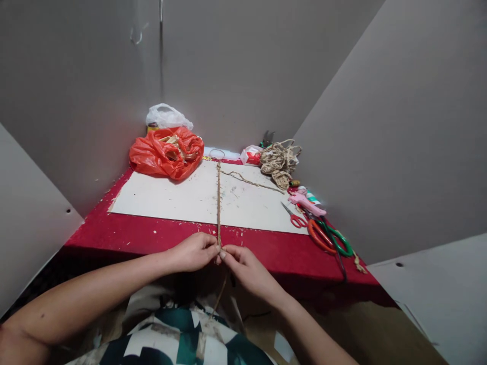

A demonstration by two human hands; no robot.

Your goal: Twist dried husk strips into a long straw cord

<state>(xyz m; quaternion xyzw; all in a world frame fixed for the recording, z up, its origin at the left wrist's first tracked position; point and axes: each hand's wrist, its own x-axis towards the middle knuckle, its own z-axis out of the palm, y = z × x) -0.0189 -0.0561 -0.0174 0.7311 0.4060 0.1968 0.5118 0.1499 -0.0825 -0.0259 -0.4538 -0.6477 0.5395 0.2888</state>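
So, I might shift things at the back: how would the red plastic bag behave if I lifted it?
The red plastic bag would probably sag and crumple, as its thin film is already creased. Its straw-coloured contents might spill, since they show at the opening.

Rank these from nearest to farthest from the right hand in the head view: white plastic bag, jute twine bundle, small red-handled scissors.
1. Small red-handled scissors: to the right hand's right, at the white board's near-right edge.
2. Jute twine bundle: far right.
3. White plastic bag: far left, behind the red bag.
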